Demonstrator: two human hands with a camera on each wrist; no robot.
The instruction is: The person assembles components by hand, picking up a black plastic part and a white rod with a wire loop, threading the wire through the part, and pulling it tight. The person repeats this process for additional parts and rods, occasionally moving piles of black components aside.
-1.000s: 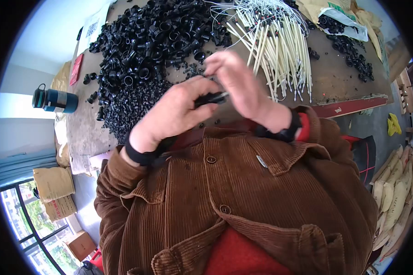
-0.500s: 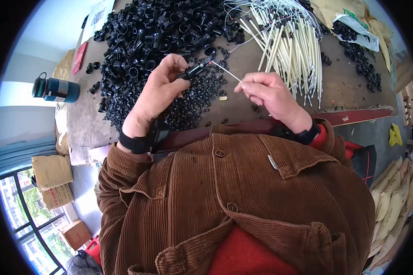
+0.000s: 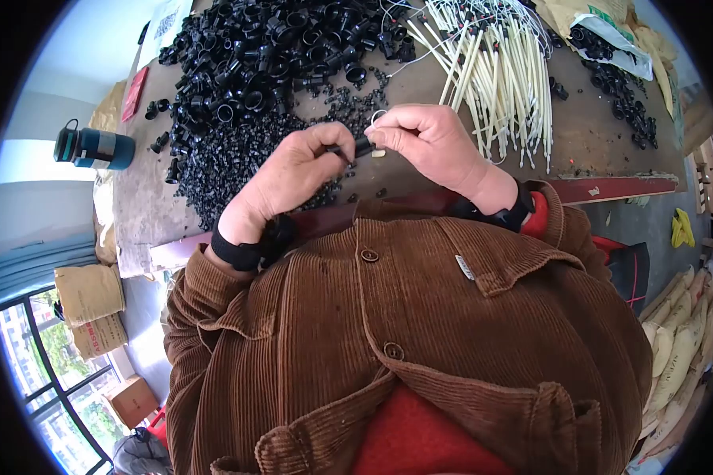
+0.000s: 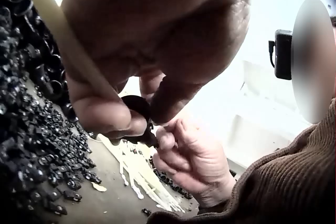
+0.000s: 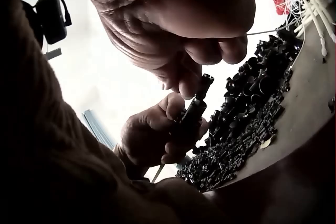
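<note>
My left hand (image 3: 297, 170) grips a black plastic fitting (image 3: 363, 146) between thumb and curled fingers. In the left wrist view, a cream tube (image 4: 71, 45) runs from this fitting across the palm. Close against the fitting's other end is my right hand (image 3: 440, 146), its thumb and forefinger pinched together. A thin white cord (image 3: 378, 115) loops up beside those fingertips, and in the right wrist view the cord (image 5: 270, 29) comes out from under the curled fingers. A small black end piece (image 5: 206, 82) shows right by the right fingertips, partly hidden by them.
Beyond my hands lie a heap of black fittings (image 3: 253, 59) and a spread of small black parts (image 3: 222, 170). Cream tubes with white cords (image 3: 491, 95) are bundled to the right. A blue bottle (image 3: 103, 149) is at the left, and a red card (image 3: 135, 93) lies near it.
Half a second ago my right hand held the cord stretched out to the right; now it is back at the fitting. The left hand has lowered slightly and turned the fitting.
</note>
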